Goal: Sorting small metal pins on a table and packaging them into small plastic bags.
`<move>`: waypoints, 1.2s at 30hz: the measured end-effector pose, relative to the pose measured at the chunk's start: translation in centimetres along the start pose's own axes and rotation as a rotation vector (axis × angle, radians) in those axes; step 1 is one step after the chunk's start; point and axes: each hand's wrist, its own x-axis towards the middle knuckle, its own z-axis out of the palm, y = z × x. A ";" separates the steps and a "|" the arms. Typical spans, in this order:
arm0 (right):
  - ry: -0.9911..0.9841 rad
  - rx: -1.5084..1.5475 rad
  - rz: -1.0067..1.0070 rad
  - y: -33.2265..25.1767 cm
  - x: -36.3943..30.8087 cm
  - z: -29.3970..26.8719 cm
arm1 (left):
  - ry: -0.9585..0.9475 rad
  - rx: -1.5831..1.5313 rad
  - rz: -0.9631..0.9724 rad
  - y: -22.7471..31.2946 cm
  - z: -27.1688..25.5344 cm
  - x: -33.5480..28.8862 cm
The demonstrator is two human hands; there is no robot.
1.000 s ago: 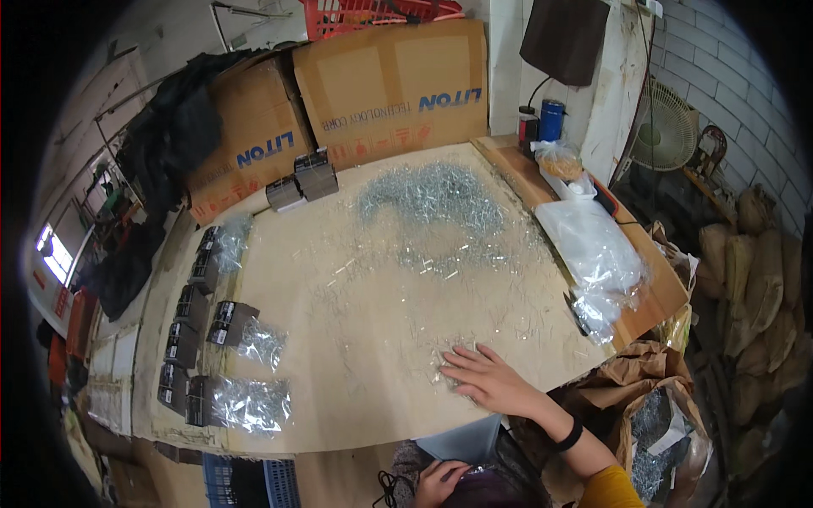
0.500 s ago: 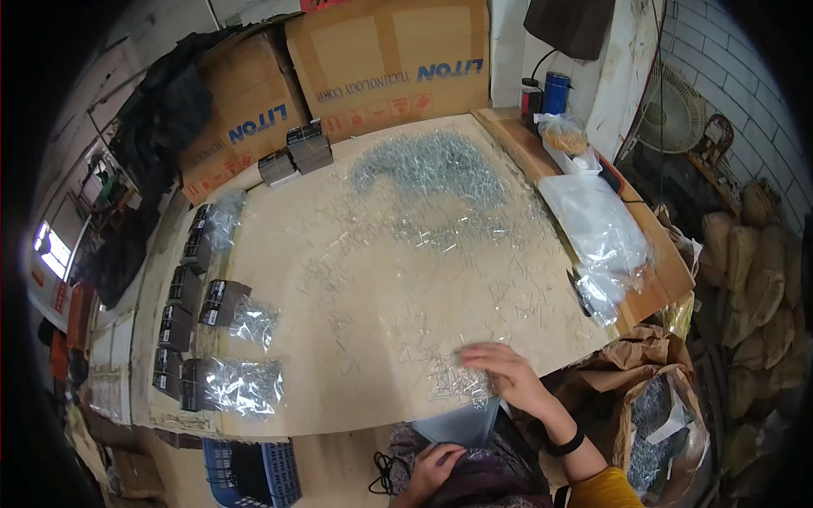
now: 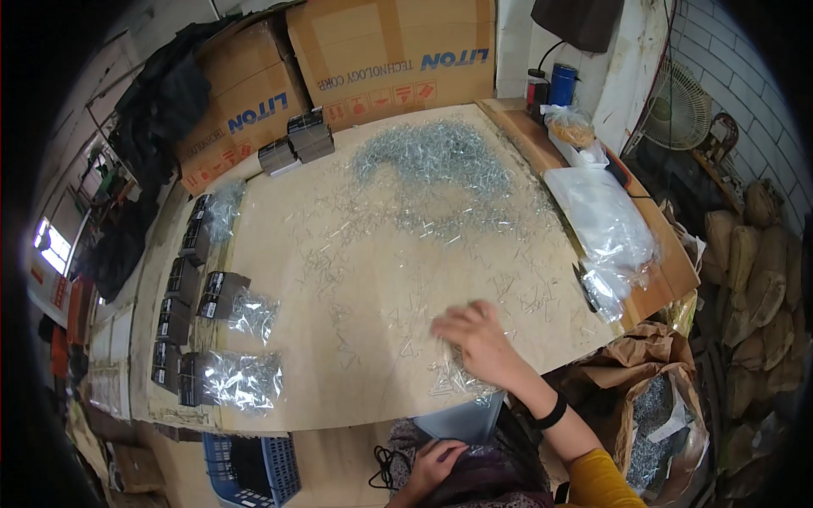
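Silvery metal pins [image 3: 446, 379] on tabletop [image 3: 313, 372], long axes pointing various ways. Right hand [image 3: 478, 339] half-curled near pins, left hand [image 3: 436, 463] curled near blue-grey tray [image 3: 453, 423]; grips unclear.

Blue lettering [image 3: 455, 58] and red pictograms [image 3: 378, 98] mark two large brown cardboard cartons [image 3: 364, 38] at the far side; white print [image 3: 212, 306] on black-fronted rectangular stacks [image 3: 222, 292], left, is illegibly small.
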 end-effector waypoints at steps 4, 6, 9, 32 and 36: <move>0.198 -0.043 0.092 0.9 -0.4 -1.7 | 0.007 -0.005 -0.051 -0.3 0.1 0.0; -0.002 0.146 0.114 2.1 -2.5 -1.8 | -0.002 0.004 -0.060 -0.6 0.2 -0.3; -0.080 0.549 0.071 2.3 -5.0 -1.2 | 0.016 -0.025 -0.071 -1.1 0.3 -0.3; 0.294 0.007 -0.070 -7.0 -9.0 4.1 | -0.042 -0.128 -0.046 -0.1 -0.2 -1.0; 0.374 0.176 -0.081 -5.4 -8.2 4.1 | -0.095 -0.027 0.068 0.5 -0.6 -0.6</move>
